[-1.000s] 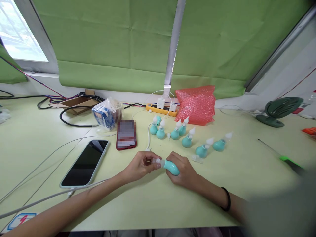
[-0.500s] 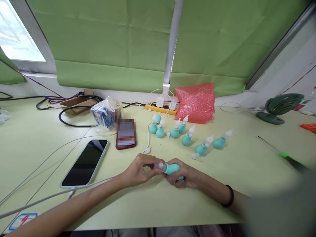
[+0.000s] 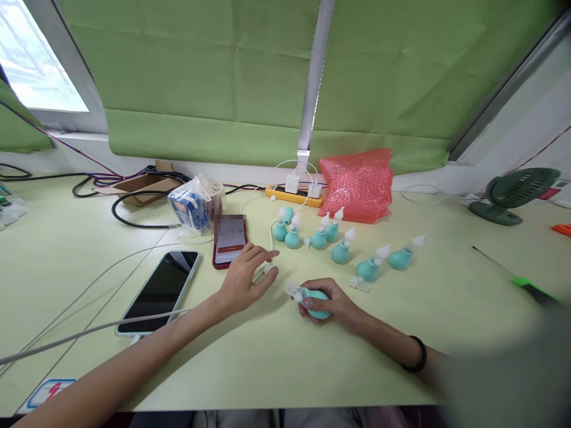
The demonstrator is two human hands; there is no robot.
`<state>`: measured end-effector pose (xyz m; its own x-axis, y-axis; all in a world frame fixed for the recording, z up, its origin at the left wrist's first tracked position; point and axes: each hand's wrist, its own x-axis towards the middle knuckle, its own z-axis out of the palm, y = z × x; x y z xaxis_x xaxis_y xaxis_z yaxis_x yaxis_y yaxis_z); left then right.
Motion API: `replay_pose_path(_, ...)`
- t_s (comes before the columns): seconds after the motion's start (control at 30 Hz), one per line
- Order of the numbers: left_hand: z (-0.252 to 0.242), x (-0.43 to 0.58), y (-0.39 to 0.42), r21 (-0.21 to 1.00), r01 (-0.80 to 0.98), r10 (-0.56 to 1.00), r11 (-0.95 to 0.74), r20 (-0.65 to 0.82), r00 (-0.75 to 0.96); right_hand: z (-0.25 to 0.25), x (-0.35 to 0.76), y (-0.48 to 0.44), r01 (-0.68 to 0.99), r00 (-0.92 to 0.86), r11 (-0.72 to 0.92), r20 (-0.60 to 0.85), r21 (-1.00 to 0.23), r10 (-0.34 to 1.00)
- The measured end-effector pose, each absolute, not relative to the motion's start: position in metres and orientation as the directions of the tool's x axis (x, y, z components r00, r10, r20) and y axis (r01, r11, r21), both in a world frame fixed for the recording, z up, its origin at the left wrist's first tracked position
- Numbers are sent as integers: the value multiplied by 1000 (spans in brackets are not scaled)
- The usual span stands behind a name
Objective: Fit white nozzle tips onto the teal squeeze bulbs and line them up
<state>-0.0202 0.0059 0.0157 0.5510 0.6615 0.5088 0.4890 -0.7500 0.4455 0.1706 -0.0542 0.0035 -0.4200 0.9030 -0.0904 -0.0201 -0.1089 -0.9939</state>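
My right hand (image 3: pixel 328 300) is wrapped round a teal nasal aspirator bulb (image 3: pixel 317 304), whose clear collar (image 3: pixel 294 291) points left. My left hand (image 3: pixel 247 279) is off the bulb, its fingers apart and its thumb and forefinger on either side of a small white nozzle tip (image 3: pixel 268 268) on the table. Whether they touch it I cannot tell. Several similar teal bulbs with white tips stand or lean beyond my hands, among them a tilted aspirator (image 3: pixel 368 268). A clear plastic piece (image 3: pixel 359 284) lies beside that one, and a loose white tip (image 3: pixel 307 242) lies farther back.
A red-cased phone (image 3: pixel 229 241) and a larger dark-screened phone (image 3: pixel 158 291) lie on the left, cables around them. Behind stand a plastic-wrapped package (image 3: pixel 194 205), a yellow power strip (image 3: pixel 288 195) and red bubble wrap (image 3: pixel 357 187). At right are a green fan (image 3: pixel 513 196) and a screwdriver (image 3: pixel 520 280).
My left hand has let go of the bulb's clear end and moved left and away from me, opening towards the white tip. My right hand keeps the bulb in about the same place.
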Motion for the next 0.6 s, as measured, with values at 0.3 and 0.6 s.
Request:
replay_pose_path(0.3, 0, -13, 10, 241, 672, 693, -700, 456, 558, -1, 168, -55, 105, -222, 65, 40, -992, 974)
replay_pose_path(0.6, 18, -11, -2, 997, -80, 870, -12, 50, 491, -2, 165, -59, 306, -109, 157, 129, -939, 986)
